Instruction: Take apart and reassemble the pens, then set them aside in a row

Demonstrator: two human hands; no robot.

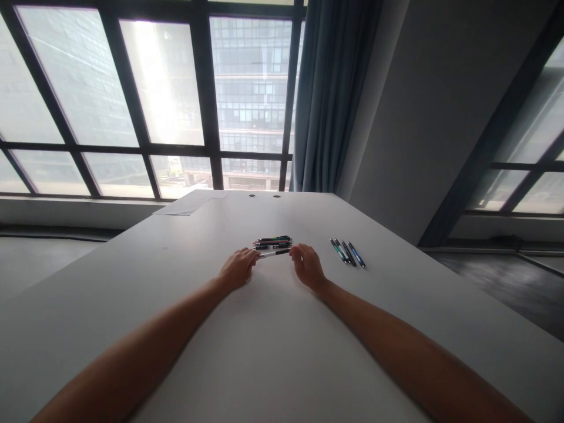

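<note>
A pen (275, 254) with a pale barrel and a dark section lies crosswise between my two hands. My left hand (239, 266) has its fingers closed at the pen's left end. At the other end, the curled fingers of my right hand (308, 265) pinch the dark tip. Just beyond this pen, a pile of several pens (273, 241), mostly black with red and green parts, lies crosswise on the white table (247, 352). To the right of my right hand, another group of pens (347, 252) lies side by side, slanted, with green, black and blue barrels.
Sheets of paper (185, 204) lie at the table's far left corner. Two dark round holes are set near the far edge. Beyond the table stand large windows, a blue curtain (330, 100) and a grey pillar (423, 117).
</note>
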